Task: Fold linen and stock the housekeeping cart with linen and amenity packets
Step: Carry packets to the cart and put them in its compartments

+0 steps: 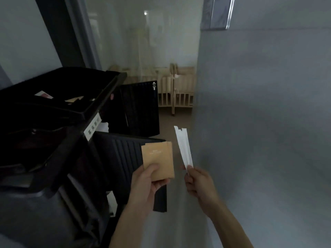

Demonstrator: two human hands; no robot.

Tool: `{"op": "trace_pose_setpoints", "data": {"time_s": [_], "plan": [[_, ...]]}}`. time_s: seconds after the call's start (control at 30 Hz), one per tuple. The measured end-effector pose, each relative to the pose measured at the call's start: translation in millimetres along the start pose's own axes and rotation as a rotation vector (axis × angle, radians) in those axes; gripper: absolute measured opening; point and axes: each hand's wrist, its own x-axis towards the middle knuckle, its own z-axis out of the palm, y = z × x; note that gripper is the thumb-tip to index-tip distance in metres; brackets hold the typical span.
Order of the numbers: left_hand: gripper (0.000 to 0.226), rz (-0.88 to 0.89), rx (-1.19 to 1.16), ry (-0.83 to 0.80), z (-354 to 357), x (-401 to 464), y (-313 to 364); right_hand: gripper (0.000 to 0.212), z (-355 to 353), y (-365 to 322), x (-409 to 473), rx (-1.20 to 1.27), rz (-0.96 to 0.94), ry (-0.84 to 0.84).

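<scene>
Dim room; grey wall right, wooden cribs behind.

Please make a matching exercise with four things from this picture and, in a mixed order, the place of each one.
Things:
1. tan packets
2. white packet
3. wooden cribs
4. white label

Places:
A. on the cart's dark frame
B. far back in the room
C. in the left hand
D. in the right hand

Pairs: 1-C, 2-D, 3-B, 4-A

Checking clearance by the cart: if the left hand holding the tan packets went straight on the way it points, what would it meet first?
Probably the ribbed black panel beyond the left hand and tan packets; depth is unclear.
</scene>
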Motion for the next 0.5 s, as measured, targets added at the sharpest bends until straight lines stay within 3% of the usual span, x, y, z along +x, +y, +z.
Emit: {"op": "trace_pose_setpoints", "data": {"time_s": [0.5], "plan": [[0.019, 0.153, -0.027, -0.025, 75, 232, 37, 0.029, 1, -56, 266, -0.012, 0.039, -0.115]]}}
